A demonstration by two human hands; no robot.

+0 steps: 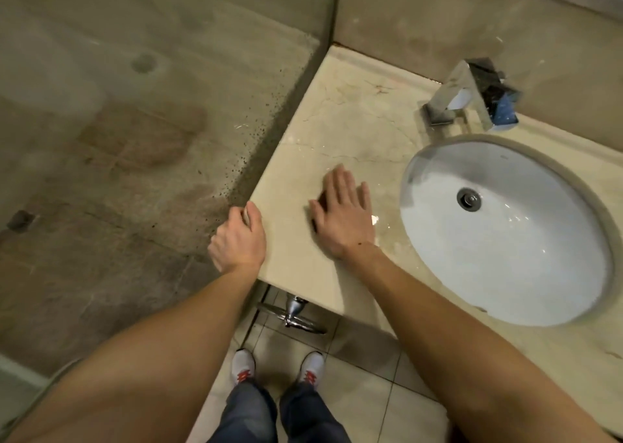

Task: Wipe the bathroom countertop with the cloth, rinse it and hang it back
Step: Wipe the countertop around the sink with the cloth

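Observation:
The beige marble countertop (354,122) runs from the glass partition on the left to the sink. My right hand (344,213) lies flat on it, palm down and fingers spread, just left of the basin. A dark patch shows under its thumb side; I cannot tell whether it is shadow or something beneath the palm. My left hand (237,237) is curled at the counter's left edge, thumb on top and fingers bent, with a pale spot between thumb and fingers. No cloth is clearly visible. A small white speck (374,220) lies beside my right hand.
A white oval sink (556,274) with a metal drain (469,199) is set in the counter. A chrome tap (472,95) stands behind it against the wall. A stained glass shower partition (135,139) fills the left. A chrome towel bar (293,314) hangs under the counter, above the tiled floor.

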